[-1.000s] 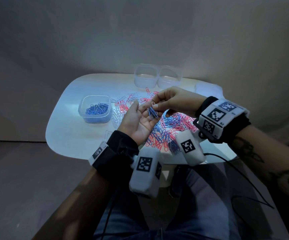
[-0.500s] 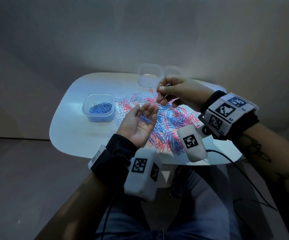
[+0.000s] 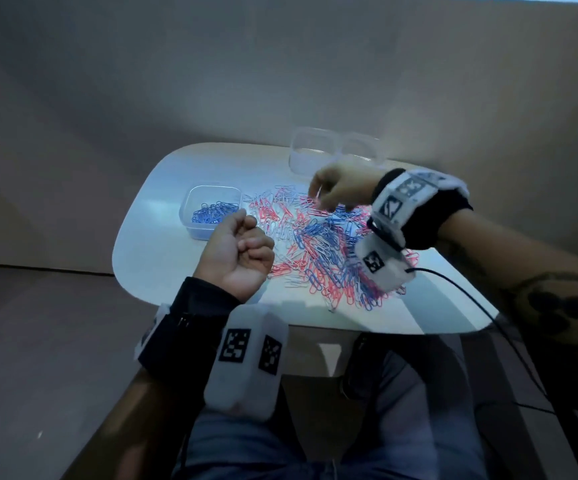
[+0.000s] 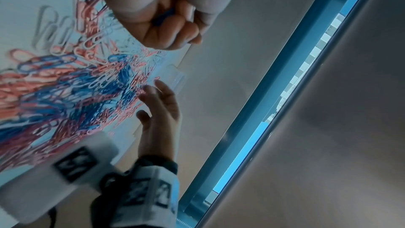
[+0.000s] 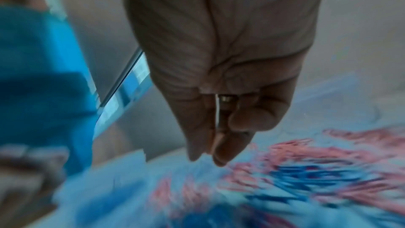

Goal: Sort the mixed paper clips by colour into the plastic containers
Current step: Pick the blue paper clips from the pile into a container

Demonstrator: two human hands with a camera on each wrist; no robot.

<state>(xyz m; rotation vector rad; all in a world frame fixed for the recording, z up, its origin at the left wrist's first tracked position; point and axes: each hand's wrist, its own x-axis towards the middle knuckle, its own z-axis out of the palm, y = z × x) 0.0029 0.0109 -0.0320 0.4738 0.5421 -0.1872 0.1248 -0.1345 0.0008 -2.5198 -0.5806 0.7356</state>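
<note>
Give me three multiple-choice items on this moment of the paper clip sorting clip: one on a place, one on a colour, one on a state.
1. Where does the container with clips stand?
A. left of the mixed pile
B. at the table's far edge
C. on the person's lap

2. What colour are the clips in that container?
A. red
B. white
C. blue

3. How is the left hand?
A. flat on the table
B. curled into a fist round blue clips
C. open, palm up

Answers:
1 A: in the head view it sits left of the mixed pile, while the two clear containers stand at the far edge.
2 C: only blue clips show inside.
3 B: the left wrist view shows blue between the curled fingers.
</note>
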